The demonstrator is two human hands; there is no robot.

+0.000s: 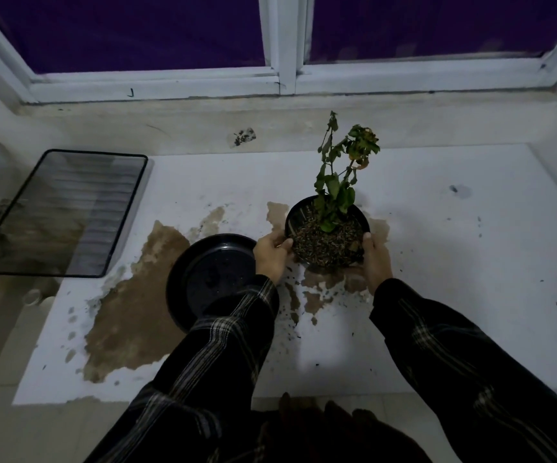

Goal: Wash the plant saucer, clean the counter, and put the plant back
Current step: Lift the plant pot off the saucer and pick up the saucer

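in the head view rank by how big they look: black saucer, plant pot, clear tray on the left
1. Clear tray, largest.
2. Black saucer, though a sleeve hides part of it.
3. Plant pot, smallest across its rim.

A black pot (327, 240) of wilted green plant stands upright on the muddy white counter (437, 262); the empty black saucer (213, 275) lies at its eight o'clock.

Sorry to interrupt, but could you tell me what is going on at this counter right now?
A person holds a black plant pot between both hands, the left hand and right hand gripping its sides, to the right of the black saucer. The saucer sits on the white counter beside it. Brown muddy water and specks of soil are spread over the counter, so the cleaning is not yet done.
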